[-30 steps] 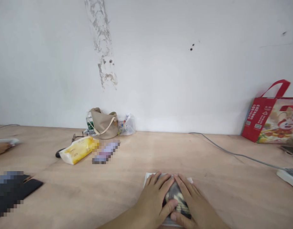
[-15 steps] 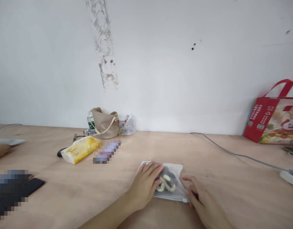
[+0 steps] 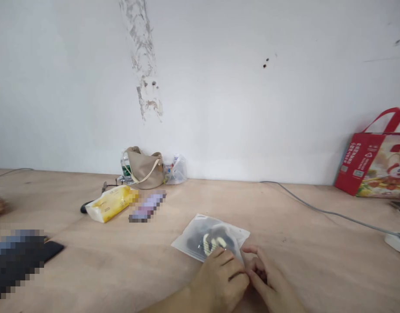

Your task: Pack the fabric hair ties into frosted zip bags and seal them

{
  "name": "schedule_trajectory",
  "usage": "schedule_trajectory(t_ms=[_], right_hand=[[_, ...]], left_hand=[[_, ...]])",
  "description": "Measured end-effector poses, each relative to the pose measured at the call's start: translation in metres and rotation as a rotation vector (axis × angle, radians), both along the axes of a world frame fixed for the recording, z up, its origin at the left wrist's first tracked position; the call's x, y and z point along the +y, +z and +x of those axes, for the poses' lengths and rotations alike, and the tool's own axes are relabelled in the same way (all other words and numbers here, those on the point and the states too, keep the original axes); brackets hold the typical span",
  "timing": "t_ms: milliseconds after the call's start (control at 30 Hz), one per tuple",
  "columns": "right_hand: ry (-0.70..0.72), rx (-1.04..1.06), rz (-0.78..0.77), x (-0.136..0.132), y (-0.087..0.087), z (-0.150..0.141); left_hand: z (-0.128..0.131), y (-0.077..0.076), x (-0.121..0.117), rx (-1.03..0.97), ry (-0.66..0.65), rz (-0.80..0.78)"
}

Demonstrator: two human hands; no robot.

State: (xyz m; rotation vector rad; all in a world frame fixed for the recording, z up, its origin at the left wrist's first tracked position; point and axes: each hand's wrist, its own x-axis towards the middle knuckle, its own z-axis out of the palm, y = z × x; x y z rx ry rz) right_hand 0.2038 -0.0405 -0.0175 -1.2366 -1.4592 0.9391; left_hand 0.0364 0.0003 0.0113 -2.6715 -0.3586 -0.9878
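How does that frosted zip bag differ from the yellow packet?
The frosted zip bag shows dark contents, while the yellow packet is opaque. The bag lies thin and flat, the packet plump. The left hand touches the bag, not the packet. Both lie on the plywood table top.

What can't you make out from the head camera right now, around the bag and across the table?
Head view:
- Dark item with cream pattern, inside the frosted plastic zip bag: blurred by the film, kind unclear.
- Bag's lower corner: hidden by the left hand and right hand.
- Flat object beside the yellow tissue pack: pixelated.
- Dark block: pixelated, cut off by the left edge.
- Red printed carrier bag: cut off by the right edge.
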Motion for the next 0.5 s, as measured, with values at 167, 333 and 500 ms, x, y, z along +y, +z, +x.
schedule_trajectory(t_ms=[167, 333, 500], right_hand=[[0.046, 0.045, -0.054, -0.002, 0.006, 0.0], [-0.005, 0.166, -0.089, -0.003, 0.01, -0.01], [-0.209, 0.174, -0.046, -0.006, 0.01, -0.023]], left_hand=[[-0.004, 0.004, -0.002, -0.014, -0.02, -0.019], [-0.003, 0.008, -0.003, -0.047, -0.051, 0.012], [-0.001, 0.011, -0.005, -0.071, -0.075, 0.03]])
